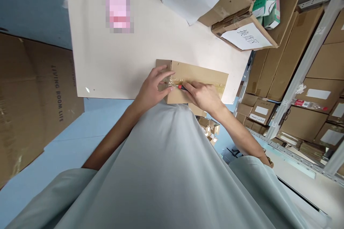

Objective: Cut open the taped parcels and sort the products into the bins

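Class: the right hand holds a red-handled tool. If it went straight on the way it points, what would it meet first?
Probably the left hand, pressed on the cardboard box just ahead. The right hand aims its red-handled tool along the tape towards it; depth is unclear.

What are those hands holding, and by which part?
The right hand pinches a small red-handled tool by its handle, tip on the taped seam of the flat cardboard box. The left hand only presses on that box's left end.
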Demonstrator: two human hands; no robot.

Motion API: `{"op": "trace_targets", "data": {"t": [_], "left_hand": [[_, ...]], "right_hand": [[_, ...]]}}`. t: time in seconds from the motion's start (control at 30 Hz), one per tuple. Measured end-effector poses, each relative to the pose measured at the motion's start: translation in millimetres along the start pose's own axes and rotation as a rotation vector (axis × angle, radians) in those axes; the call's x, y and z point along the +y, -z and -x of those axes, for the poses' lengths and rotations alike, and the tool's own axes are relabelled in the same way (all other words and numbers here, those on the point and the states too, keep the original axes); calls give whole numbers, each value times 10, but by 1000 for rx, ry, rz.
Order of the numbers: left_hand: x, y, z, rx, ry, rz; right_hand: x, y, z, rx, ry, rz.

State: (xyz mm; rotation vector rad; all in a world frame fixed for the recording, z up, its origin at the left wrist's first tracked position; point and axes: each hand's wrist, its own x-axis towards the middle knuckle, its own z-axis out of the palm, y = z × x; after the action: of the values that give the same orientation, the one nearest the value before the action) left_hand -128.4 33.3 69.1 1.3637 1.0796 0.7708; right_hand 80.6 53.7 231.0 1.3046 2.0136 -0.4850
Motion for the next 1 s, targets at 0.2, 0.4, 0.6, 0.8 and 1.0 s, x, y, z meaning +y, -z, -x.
{"op": "trace_targets", "data": {"t": [0.2, 0.4, 0.6, 0.8, 1.0], "left_hand": [[0, 5, 11, -6, 4, 9], [34, 21, 24, -12, 18, 11], [51, 23, 22, 3, 36, -6], [122, 45, 36, 11, 40, -35], [169, -4, 38, 77, 103, 21]], "right_hand": [[-80, 85, 39, -32, 36, 80], [-87, 151, 55, -34, 62, 126], [84, 98, 104, -24, 75, 132], [437, -119, 220, -14, 22, 186], [936, -395, 419, -14, 8, 217]]}}
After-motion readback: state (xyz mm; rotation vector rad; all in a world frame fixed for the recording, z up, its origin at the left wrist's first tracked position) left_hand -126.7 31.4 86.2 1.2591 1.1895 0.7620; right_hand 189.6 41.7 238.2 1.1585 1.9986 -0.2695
